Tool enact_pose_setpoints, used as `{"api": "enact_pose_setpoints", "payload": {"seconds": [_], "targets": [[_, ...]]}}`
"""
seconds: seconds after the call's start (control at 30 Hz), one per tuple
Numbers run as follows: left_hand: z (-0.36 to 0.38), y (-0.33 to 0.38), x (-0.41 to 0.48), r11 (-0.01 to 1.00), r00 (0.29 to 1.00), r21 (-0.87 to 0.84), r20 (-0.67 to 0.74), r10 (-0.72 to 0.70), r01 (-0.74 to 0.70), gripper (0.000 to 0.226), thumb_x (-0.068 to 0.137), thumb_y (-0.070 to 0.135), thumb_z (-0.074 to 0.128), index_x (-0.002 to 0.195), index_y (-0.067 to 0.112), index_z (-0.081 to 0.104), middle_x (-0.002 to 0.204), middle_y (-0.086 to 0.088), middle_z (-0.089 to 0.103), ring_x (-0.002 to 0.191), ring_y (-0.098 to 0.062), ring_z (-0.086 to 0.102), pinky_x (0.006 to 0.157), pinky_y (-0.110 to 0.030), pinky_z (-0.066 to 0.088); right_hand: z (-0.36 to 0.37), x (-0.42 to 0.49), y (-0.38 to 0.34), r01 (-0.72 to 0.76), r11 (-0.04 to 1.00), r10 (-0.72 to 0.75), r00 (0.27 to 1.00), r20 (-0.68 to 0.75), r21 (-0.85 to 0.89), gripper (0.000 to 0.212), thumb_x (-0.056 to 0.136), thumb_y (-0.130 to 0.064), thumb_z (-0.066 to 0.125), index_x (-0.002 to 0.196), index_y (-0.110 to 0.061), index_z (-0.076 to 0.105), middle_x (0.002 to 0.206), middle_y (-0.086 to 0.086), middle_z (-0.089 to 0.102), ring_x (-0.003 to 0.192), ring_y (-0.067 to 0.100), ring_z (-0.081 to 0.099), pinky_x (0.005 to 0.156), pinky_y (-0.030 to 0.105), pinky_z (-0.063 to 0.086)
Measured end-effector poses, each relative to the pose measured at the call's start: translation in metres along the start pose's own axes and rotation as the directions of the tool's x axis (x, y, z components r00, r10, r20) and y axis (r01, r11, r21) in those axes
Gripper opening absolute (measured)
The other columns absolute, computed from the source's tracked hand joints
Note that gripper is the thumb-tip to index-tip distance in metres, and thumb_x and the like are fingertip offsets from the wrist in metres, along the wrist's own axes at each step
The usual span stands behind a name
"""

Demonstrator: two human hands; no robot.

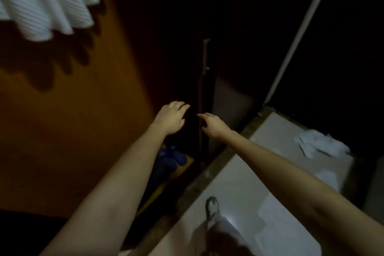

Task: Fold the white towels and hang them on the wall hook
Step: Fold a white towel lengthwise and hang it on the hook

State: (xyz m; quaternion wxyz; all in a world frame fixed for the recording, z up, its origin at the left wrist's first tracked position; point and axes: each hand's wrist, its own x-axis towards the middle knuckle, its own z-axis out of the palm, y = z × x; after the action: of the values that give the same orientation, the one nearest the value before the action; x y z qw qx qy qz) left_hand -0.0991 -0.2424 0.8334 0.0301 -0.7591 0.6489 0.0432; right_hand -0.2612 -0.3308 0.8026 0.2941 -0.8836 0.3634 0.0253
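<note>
View: the head camera looks down into a dim room, with both bare arms reaching forward.
Left hand (171, 117): it is in the air in the middle of the picture. Its fingers are loose and a little bent, close together, and they hold nothing.
Right hand (215, 127): it is just beside the left hand, not touching it. The pointing finger sticks out toward the left hand, the other fingers bend under, and they hold nothing.
Hanging towels (45, 0): white and stripy, they hang in soft folds at the top left, in front of the orange-brown wall (72, 120). They make a bumpy shadow on the wall below them (what they hang from is out of the picture). They are well apart from both hands.
Crumpled towel (324, 144): white, it lies in a messy heap at the far end of the white top (239, 183), on the right, well apart from the hands.
White top: it has a brownish edge, and the right arm reaches across above it.
Blue slippers (176, 157): a pair, side by side on a yellow mat (188, 161) on the floor, partly hidden by the left arm.
Long handle (205, 56): thin and upright, on a dark door past the hands.
White pole (301, 33): it slants up to the top right.
Shoe (212, 207): pale, at the bottom, with a light trouser leg behind it.
</note>
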Motion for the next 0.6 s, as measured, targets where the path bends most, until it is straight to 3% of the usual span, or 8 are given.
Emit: {"api": "enact_pose_setpoints", "payload": {"seconds": [0.1,0.2,0.37,0.5,0.6], "targets": [[0.041,0.065,0.003,0.992,0.990,-0.024,0.071,0.123,-0.122,0.061,0.095,0.030,0.046,0.150,0.018,0.021,0.154,-0.006,0.025,0.141,-0.025,0.021,0.114,-0.040,0.023,0.031,-0.048,0.058,-0.185,0.980,0.188,0.982,0.033,-0.075,0.059,0.097,-0.025,0.049,0.151,-0.024,0.026,0.154,0.010,0.030,0.136,0.038,0.034,0.108,0.051,0.036],[0.074,0.125,0.007,0.975,0.957,-0.038,0.186,0.222,-0.219,0.063,0.095,0.032,0.046,0.150,0.020,0.019,0.155,-0.004,0.022,0.142,-0.024,0.018,0.115,-0.045,0.019,0.057,-0.101,0.110,-0.360,0.932,0.361,0.932,0.027,-0.034,0.059,0.097,-0.028,0.049,0.151,-0.022,0.027,0.153,0.010,0.032,0.135,0.037,0.035,0.108,0.051,0.036],[0.123,0.238,0.009,0.884,0.831,-0.099,0.308,0.463,-0.456,0.065,0.095,0.031,0.047,0.151,0.020,0.016,0.155,-0.006,0.020,0.142,-0.024,0.017,0.115,-0.046,0.018,0.091,-0.215,0.204,-0.641,0.763,0.640,0.767,0.044,0.079,0.059,0.097,-0.026,0.050,0.151,-0.018,0.027,0.153,0.008,0.033,0.134,0.037,0.035,0.105,0.051,0.037],[0.162,0.322,-0.005,0.804,0.728,-0.165,0.350,0.589,-0.571,0.065,0.095,0.029,0.048,0.151,0.020,0.015,0.156,-0.007,0.020,0.143,-0.025,0.018,0.116,-0.048,0.017,0.117,-0.295,0.258,-0.760,0.628,0.762,0.644,0.065,0.169,0.057,0.098,-0.025,0.049,0.150,-0.015,0.029,0.154,0.004,0.033,0.136,0.034,0.034,0.108,0.049,0.035],[0.200,0.371,-0.021,0.774,0.680,-0.227,0.376,0.629,-0.591,0.065,0.095,0.031,0.049,0.151,0.020,0.017,0.155,-0.008,0.021,0.142,-0.025,0.019,0.115,-0.046,0.017,0.141,-0.340,0.291,-0.775,0.593,0.784,0.618,0.062,0.218,0.057,0.097,-0.022,0.050,0.150,-0.014,0.031,0.153,0.006,0.035,0.136,0.034,0.035,0.108,0.048,0.035]]}}
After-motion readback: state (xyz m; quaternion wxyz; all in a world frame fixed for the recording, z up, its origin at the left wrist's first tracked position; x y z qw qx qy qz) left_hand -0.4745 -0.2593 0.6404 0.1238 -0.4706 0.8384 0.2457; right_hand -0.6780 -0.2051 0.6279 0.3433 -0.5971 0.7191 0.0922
